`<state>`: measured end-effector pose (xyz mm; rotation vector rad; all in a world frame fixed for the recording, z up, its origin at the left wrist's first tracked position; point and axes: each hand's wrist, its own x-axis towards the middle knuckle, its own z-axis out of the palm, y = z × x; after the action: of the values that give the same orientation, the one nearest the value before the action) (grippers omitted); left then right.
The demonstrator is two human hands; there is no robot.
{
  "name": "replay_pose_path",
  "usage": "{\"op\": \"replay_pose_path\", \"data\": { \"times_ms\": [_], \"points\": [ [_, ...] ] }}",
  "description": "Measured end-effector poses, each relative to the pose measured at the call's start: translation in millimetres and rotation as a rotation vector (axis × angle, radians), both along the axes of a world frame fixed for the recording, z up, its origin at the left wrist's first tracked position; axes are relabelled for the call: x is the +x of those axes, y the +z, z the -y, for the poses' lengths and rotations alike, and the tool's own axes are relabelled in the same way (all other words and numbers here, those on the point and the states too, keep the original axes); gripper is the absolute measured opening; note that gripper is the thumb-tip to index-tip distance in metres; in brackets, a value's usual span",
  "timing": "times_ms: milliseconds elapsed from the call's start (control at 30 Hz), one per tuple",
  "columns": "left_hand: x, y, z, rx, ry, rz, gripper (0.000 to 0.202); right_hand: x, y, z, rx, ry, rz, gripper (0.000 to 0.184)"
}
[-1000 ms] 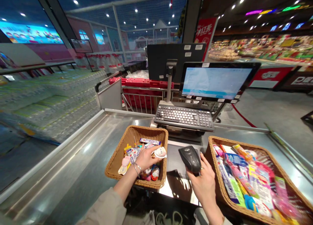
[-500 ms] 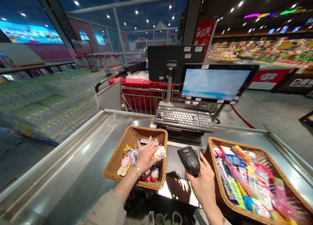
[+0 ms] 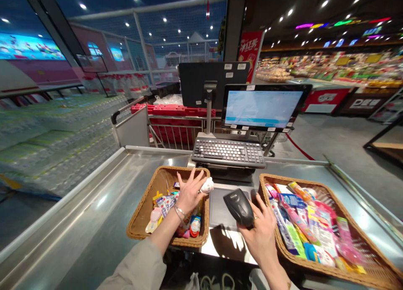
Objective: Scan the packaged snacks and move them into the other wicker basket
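My left hand (image 3: 188, 194) hovers over the left wicker basket (image 3: 137, 223), its fingers fanned out. Thumb and forefinger pinch a small round white packet (image 3: 208, 185) above the basket's right rim. Several small colourful snack packs (image 3: 163, 204) lie inside that basket. My right hand (image 3: 262, 234) grips a black barcode scanner (image 3: 239, 206) over the dark pad between the two baskets, its head tilted toward the left. A ring shows on that hand, and a bracelet circles my left wrist.
The right wicker basket (image 3: 354, 220) is full of several bright packets. Behind stand a keyboard (image 3: 228, 152), a lit monitor (image 3: 262, 108) and a second screen's back (image 3: 214, 82). A steel counter (image 3: 94, 223) stretches left; red crates sit behind a metal rail (image 3: 176, 124).
My left hand has lifted the white packet up and to the right, and its fingers have spread. The scanner hand has barely shifted. The camera has turned a little to the right.
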<state>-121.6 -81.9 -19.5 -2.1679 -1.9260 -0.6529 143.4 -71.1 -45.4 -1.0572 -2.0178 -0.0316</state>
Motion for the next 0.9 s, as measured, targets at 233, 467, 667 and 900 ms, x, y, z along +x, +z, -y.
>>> {"op": "replay_pose_path", "data": {
  "times_ms": [233, 467, 667, 900],
  "points": [
    [12.4, 7.9, -19.5, 0.034, -0.057, -0.011, 0.052, 6.6, 6.4, 2.9, -0.013, 0.006, 0.024, 0.041],
    [24.0, 10.3, -30.1, 0.035, -0.105, -0.005, 0.051, 14.1, 7.1, 5.5, -0.006, -0.005, 0.026, 0.043],
    [31.3, 10.4, -36.7, 0.036, -0.131, -0.010, 0.055, 20.0, 5.0, 6.2, -0.002, -0.004, 0.056, 0.041],
    [35.5, 7.8, -44.5, 0.029, -0.161, -0.001, 0.055, 24.9, 4.0, 5.5, 0.011, -0.016, 0.075, 0.040]
  ]
}}
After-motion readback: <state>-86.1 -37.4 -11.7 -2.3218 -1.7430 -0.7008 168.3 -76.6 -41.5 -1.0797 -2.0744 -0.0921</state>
